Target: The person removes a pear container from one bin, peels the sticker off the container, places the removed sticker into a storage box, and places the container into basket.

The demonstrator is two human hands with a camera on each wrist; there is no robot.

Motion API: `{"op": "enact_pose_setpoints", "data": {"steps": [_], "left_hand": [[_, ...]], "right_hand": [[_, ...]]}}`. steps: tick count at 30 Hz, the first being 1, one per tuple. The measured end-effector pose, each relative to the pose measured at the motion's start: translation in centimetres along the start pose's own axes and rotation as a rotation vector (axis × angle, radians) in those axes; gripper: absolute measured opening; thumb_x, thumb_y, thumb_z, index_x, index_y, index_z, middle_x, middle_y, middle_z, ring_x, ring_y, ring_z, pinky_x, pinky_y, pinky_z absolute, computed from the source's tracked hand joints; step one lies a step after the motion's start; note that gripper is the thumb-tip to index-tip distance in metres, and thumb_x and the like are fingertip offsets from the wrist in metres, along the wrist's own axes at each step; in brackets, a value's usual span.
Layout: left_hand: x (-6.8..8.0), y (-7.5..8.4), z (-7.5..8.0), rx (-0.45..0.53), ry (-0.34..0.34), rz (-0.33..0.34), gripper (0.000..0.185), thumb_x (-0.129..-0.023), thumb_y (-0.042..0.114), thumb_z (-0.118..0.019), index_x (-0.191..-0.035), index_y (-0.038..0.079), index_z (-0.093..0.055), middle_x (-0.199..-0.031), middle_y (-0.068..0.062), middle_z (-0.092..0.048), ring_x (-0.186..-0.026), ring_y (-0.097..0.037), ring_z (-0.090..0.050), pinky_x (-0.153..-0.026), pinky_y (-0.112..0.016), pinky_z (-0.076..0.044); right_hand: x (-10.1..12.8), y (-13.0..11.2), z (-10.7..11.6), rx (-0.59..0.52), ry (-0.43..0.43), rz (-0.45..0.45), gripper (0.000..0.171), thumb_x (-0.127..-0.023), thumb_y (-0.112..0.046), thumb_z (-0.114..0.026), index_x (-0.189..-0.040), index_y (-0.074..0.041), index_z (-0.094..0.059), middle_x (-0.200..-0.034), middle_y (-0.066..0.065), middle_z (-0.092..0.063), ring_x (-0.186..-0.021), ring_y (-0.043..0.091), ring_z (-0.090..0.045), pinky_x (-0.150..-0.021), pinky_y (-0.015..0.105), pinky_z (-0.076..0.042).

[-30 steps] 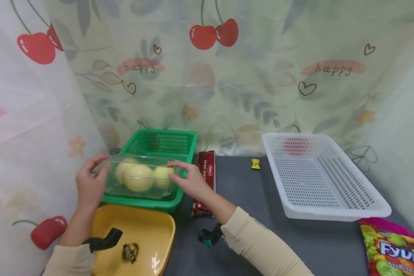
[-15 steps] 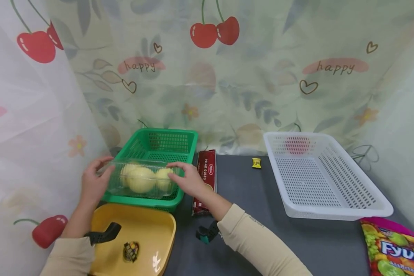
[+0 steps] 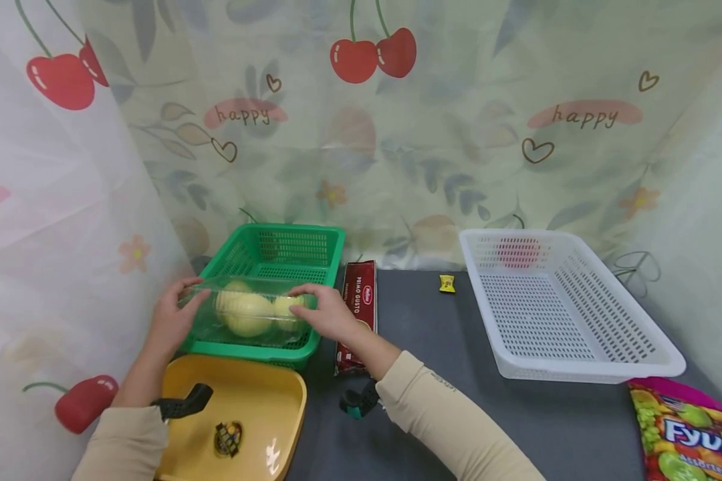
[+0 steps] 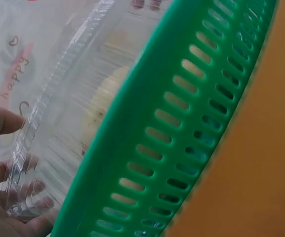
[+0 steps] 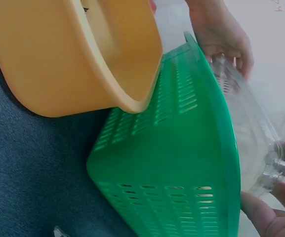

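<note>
Clamshell box: clear plastic clamshell box (image 3: 249, 314) with pale yellow round fruits (image 3: 247, 312) inside, held level over the near half of the green basket (image 3: 313, 242), low in it; cannot tell if it touches the basket floor.
Left hand: left hand (image 3: 170, 319) grips the box's left end, thumb on top edge, fingers curled under.
Right hand: right hand (image 3: 331, 315) grips the box's right end, fingers over the lid, thumb toward the front.
Head view only: whole layout; yellow tub (image 3: 249, 401) just in front of green basket, small dark wrapped item (image 3: 228, 437) in it; dark red pasta pack (image 3: 357, 300) flat beside basket's right wall; small yellow candy (image 3: 447, 284) further back; white basket (image 3: 583, 371) well apart to the right; fruit-candy bag (image 3: 688, 434) at the near right corner; grey table (image 3: 421, 347); cherry-print curtain (image 3: 397, 133) behind.
Left wrist view only: ribbed crimped seam of box (image 4: 43, 123) up close, fingertips (image 4: 33, 190) seen through the plastic, fruit blurred behind; basket rim (image 4: 147, 133) crossing diagonally.
Right wrist view only: underside and outer wall of basket (image 5: 182, 168), tub's rounded outer wall (image 5: 58, 64) touching basket, box corner (image 5: 273, 165) pinched at right fingertips, the other hand (image 5: 221, 34) at the far end.
Materials: box thin, glossy, see-through; both baskets rigid plastic with slotted walls, perforated floors; tub smooth, opaque, rounded corners; table cover matte, fabric-like.
</note>
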State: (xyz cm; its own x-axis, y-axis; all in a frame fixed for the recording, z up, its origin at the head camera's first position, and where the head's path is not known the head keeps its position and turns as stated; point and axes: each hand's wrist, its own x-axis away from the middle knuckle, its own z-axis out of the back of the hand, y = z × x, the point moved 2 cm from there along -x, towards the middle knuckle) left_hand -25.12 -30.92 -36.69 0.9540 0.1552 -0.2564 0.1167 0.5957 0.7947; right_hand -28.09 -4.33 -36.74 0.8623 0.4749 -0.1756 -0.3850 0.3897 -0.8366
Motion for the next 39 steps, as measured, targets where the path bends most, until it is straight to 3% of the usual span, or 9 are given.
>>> {"op": "enact_pose_setpoints", "data": {"steps": [5, 10, 13, 17, 19, 21, 31, 34, 39], "left_hand": [[0.0, 0.2, 0.3, 0.001, -0.053, 0.003, 0.058, -0.096, 0.036, -0.047, -0.137, -0.003, -0.037, -0.146, -0.029, -0.028, -0.131, -0.050, -0.027, -0.100, -0.064, -0.029], [0.0, 0.0, 0.4, 0.004, -0.085, -0.004, 0.061, -0.095, 0.036, -0.050, -0.139, -0.003, -0.033, -0.147, -0.030, -0.024, -0.131, -0.051, -0.024, -0.101, -0.065, -0.027], [-0.2, -0.3, 0.3, -0.026, -0.097, -0.023, 0.061, -0.096, 0.036, -0.049, -0.140, -0.003, -0.033, -0.147, -0.030, -0.023, -0.131, -0.052, -0.023, -0.100, -0.067, -0.025], [-0.4, -0.8, 0.2, -0.069, -0.118, -0.046, 0.062, -0.096, 0.037, -0.048, -0.140, -0.003, -0.032, -0.147, -0.031, -0.023, -0.131, -0.052, -0.022, -0.100, -0.068, -0.023], [-0.4, -1.0, 0.2, -0.082, -0.123, -0.055, 0.062, -0.096, 0.038, -0.047, -0.140, -0.003, -0.032, -0.146, -0.032, -0.024, -0.131, -0.053, -0.021, -0.100, -0.069, -0.022], [-0.4, -1.2, 0.2, -0.093, -0.123, -0.067, 0.061, -0.097, 0.038, -0.047, -0.140, -0.004, -0.033, -0.146, -0.032, -0.025, -0.131, -0.053, -0.022, -0.100, -0.069, -0.022], [-0.3, -1.3, 0.2, -0.147, -0.077, -0.152, 0.054, -0.096, 0.034, -0.049, -0.131, -0.008, -0.043, -0.138, -0.034, -0.037, -0.128, -0.051, -0.030, -0.100, -0.066, -0.026], [-0.2, -1.4, 0.2, -0.160, -0.070, -0.161, 0.052, -0.096, 0.033, -0.050, -0.128, -0.007, -0.046, -0.137, -0.033, -0.039, -0.127, -0.050, -0.032, -0.100, -0.065, -0.027], [-0.2, -1.6, 0.3, -0.233, -0.066, -0.201, 0.045, -0.094, 0.030, -0.054, -0.119, -0.007, -0.053, -0.129, -0.032, -0.047, -0.122, -0.049, -0.038, -0.099, -0.064, -0.029]], "right_hand": [[-0.2, -0.2, 0.0, 0.002, -0.012, -0.021, 0.030, -0.090, -0.020, -0.061, -0.118, -0.010, -0.063, -0.128, 0.006, -0.059, -0.099, 0.022, -0.056, -0.066, 0.025, -0.041], [-0.2, -0.2, 0.0, 0.001, -0.023, -0.028, 0.030, -0.090, -0.021, -0.062, -0.118, -0.010, -0.063, -0.128, 0.006, -0.059, -0.101, 0.020, -0.056, -0.064, 0.023, -0.039], [-0.2, -0.3, 0.1, 0.016, -0.019, -0.027, 0.030, -0.090, -0.020, -0.062, -0.118, -0.009, -0.064, -0.127, 0.006, -0.059, -0.086, 0.022, -0.056, -0.060, 0.024, -0.038], [-0.3, -0.5, 0.2, 0.058, 0.008, -0.021, 0.029, -0.089, -0.018, -0.063, -0.116, -0.008, -0.064, -0.125, 0.008, -0.060, -0.091, 0.025, -0.059, -0.068, 0.029, -0.046], [-0.3, -0.6, 0.3, 0.093, 0.026, -0.014, 0.030, -0.088, -0.019, -0.064, -0.115, -0.007, -0.065, -0.124, 0.008, -0.061, -0.111, 0.024, -0.057, -0.082, 0.033, -0.049], [-0.2, -0.7, 0.3, 0.123, 0.039, -0.019, 0.031, -0.087, -0.021, -0.065, -0.115, -0.008, -0.065, -0.123, 0.008, -0.062, -0.119, 0.025, -0.054, -0.091, 0.037, -0.048], [-0.2, -0.9, 0.1, 0.233, 0.073, -0.033, 0.033, -0.084, -0.027, -0.069, -0.112, -0.010, -0.067, -0.121, 0.006, -0.063, -0.118, 0.022, -0.054, -0.095, 0.038, -0.047], [-0.2, -0.9, 0.0, 0.243, 0.075, -0.032, 0.033, -0.083, -0.027, -0.070, -0.110, -0.009, -0.067, -0.119, 0.006, -0.063, -0.112, 0.020, -0.057, -0.089, 0.033, -0.049], [-0.2, -1.0, 0.0, 0.272, 0.036, -0.045, 0.032, -0.082, -0.025, -0.070, -0.109, -0.009, -0.067, -0.106, 0.007, -0.068, -0.070, 0.014, -0.056, -0.059, 0.023, -0.044]]}}
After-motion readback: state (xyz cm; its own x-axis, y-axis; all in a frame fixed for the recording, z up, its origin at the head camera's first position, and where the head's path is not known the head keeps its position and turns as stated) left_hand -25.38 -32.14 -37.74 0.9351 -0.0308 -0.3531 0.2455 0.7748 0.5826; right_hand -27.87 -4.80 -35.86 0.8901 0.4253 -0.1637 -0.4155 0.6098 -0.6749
